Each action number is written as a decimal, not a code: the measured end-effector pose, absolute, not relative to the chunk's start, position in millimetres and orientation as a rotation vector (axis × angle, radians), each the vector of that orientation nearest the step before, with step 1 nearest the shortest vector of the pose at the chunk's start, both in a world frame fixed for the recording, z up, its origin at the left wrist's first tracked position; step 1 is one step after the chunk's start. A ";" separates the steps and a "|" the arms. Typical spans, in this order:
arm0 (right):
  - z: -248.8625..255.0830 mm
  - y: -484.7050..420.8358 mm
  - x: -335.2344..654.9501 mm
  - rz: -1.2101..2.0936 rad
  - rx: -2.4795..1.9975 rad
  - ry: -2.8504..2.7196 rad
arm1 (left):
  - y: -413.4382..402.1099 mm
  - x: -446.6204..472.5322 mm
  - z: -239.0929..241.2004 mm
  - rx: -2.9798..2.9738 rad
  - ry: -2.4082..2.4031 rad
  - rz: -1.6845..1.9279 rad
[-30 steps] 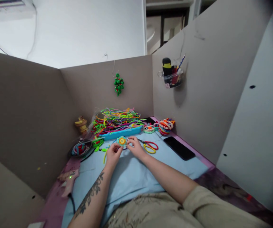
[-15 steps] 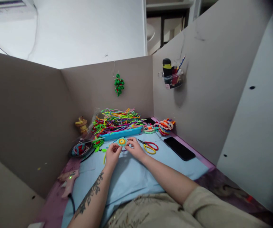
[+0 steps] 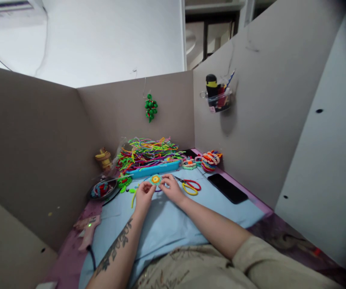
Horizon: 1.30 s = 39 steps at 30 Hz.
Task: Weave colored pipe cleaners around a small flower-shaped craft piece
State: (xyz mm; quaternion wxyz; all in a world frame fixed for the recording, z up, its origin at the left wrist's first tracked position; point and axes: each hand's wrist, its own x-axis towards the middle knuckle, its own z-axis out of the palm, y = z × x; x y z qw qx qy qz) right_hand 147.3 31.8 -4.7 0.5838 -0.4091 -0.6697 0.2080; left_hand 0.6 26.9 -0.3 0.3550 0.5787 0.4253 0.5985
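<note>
Between my two hands is a small round coil of pipe cleaner point(image 3: 155, 179), with mint green, orange and yellow rings. My left hand point(image 3: 144, 192) pinches its left edge and my right hand point(image 3: 171, 188) pinches its right edge, both closed on it just above the blue cloth point(image 3: 167, 220). Scissors point(image 3: 191, 187) with red and yellow handles lie right of my right hand. Beside my left hand are bright green pieces point(image 3: 131, 190) and a yellow-green strip point(image 3: 133, 199).
A blue tray point(image 3: 155, 169) heaped with colourful pipe cleaners point(image 3: 149, 152) stands at the back. A black phone point(image 3: 227, 188) and fuzzy figures point(image 3: 210, 161) are on the right. Left are a dark bowl point(image 3: 103, 188) and a pink glue gun point(image 3: 88, 233) with its green light on. Grey partitions point(image 3: 137, 108) surround the table.
The coil has shifted very slightly to the right and tilted a little in my fingers. Both hands keep their grip, and the rest stays as it was.
</note>
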 end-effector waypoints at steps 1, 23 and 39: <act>-4.6 31.7 147.4 0.483 -0.952 -1.558 | 26.3 1.3 -0.5 1.508 1.101 1.543; -3.0 29.6 151.6 0.333 -0.915 -1.566 | 20.3 2.9 4.5 1.520 1.037 1.592; -8.7 35.5 150.6 0.408 -0.932 -1.535 | 16.9 2.7 6.6 1.609 1.082 1.597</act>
